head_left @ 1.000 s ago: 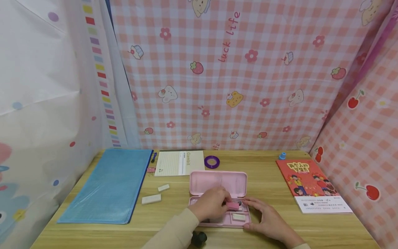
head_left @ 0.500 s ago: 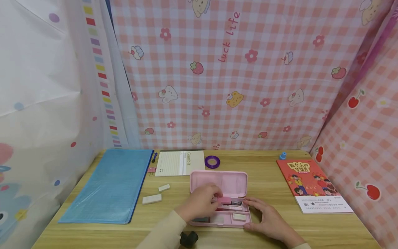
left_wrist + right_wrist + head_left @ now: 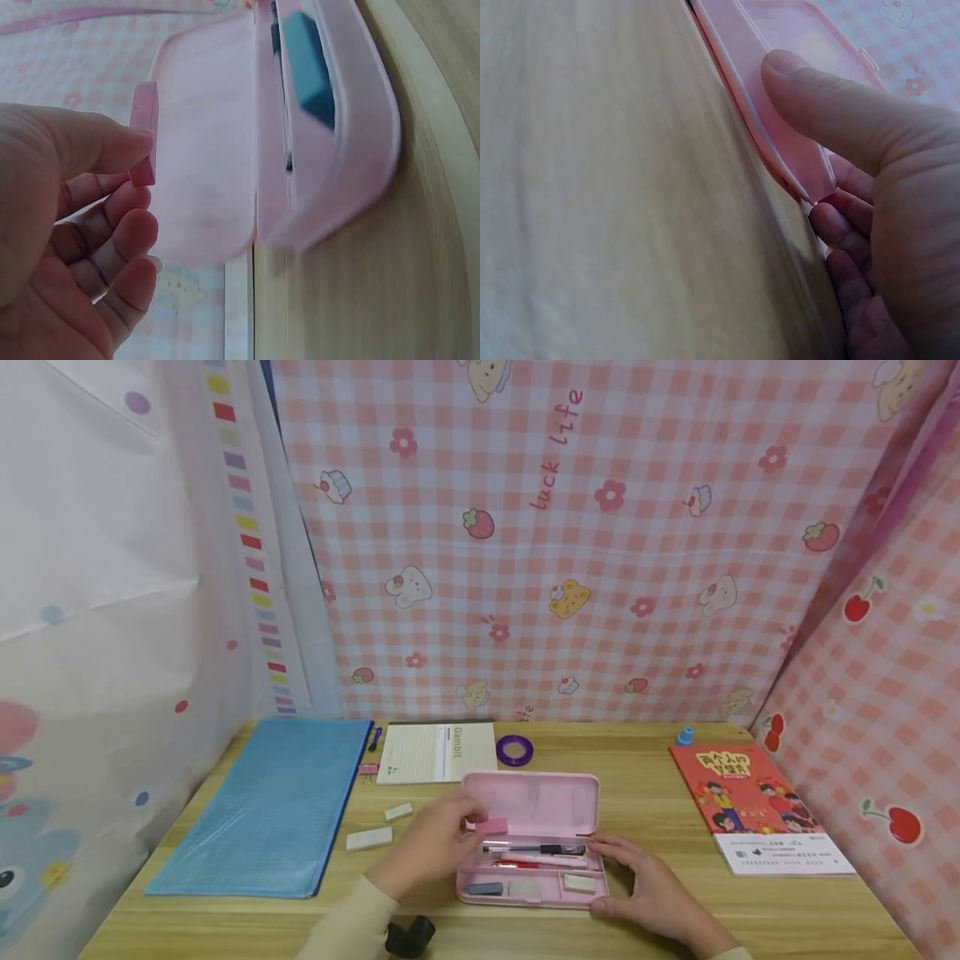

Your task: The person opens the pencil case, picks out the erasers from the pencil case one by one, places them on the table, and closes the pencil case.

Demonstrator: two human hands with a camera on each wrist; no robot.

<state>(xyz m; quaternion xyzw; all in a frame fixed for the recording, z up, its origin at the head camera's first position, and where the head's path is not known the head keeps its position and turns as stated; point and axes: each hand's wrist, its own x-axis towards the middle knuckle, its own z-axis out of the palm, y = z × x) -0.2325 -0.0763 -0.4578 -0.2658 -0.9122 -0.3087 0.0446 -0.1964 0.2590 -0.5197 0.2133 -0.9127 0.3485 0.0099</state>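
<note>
A pink pencil case (image 3: 531,902) lies on the table with its lid (image 3: 551,797) raised. Between thumb and fingers, my left hand (image 3: 429,843) pinches a small pink eraser (image 3: 144,124), held in front of the lid's left part. My right hand (image 3: 648,881) grips the right end of the case, thumb (image 3: 810,90) at the near side and fingers behind. Inside the case lie a black-capped pen (image 3: 536,850), a red pen (image 3: 521,865), a blue-grey block (image 3: 485,889) and a white eraser (image 3: 580,883).
Two white erasers (image 3: 369,839) lie left of the case, beside a blue folder (image 3: 262,810). Behind are a notebook (image 3: 435,753), a pink clip (image 3: 368,769) and a purple tape roll (image 3: 514,750). A red book (image 3: 742,793) and a small blue object (image 3: 685,737) are at right.
My left hand has moved left with the pink eraser, from over the case's right part to its left end, uncovering the pens and blue-grey block. The right hand stays on the case.
</note>
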